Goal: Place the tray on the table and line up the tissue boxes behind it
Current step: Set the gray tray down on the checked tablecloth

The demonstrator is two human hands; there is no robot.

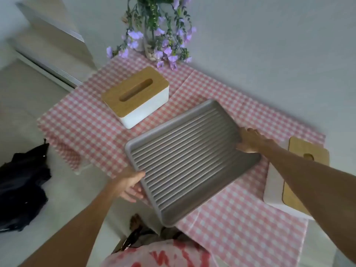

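Fingers (134, 191) of the left hand (129, 185) curl under the near-left edge of the grey ribbed tray (188, 160), thumb on the rim. The right hand (250, 141) clasps the opposite edge, fingers wrapped over it. The tray is over the pink gingham tablecloth (86, 132) (whether it touches is unclear). A white tissue box with wooden lid (300, 178) sits right, partly behind the forearm; another tissue box (135, 97) lies farther left, before a vase of purple flowers (154, 33).
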